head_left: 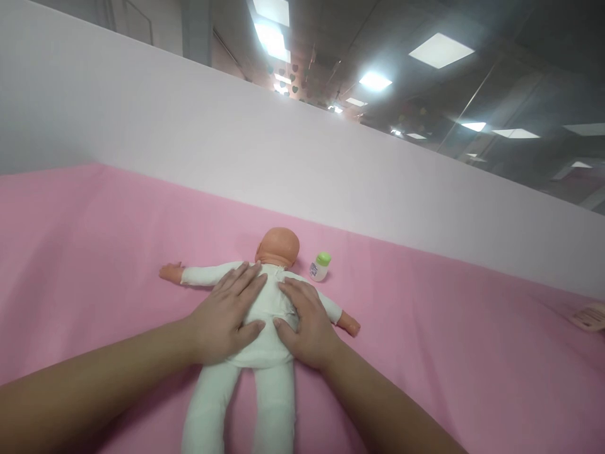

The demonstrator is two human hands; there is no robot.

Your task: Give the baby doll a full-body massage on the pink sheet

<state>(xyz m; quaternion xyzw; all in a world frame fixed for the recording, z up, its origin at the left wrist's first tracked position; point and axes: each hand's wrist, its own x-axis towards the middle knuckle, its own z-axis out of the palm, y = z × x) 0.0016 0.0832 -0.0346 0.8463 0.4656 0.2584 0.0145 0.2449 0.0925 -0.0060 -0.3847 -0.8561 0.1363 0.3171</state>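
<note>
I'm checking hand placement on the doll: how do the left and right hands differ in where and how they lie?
The left hand lies on the doll's back with fingers reaching up toward the shoulder near the head; the right hand sits lower, over the side toward the doll's outstretched arm. The left fingers point up and right; the right fingers point up and left. Both lie flat, open, palms down, thumbs nearly meeting.

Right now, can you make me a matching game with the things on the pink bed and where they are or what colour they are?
Things:
1. doll
2. little bottle
3. left hand
4. right hand

Descriptions:
A. flat on the doll's back, nearest the bottle
B. green cap, beside the doll's head
C. face down in white clothes
D. flat on the doll's back, on the side away from the bottle

Pairs: 1-C, 2-B, 3-D, 4-A
</note>
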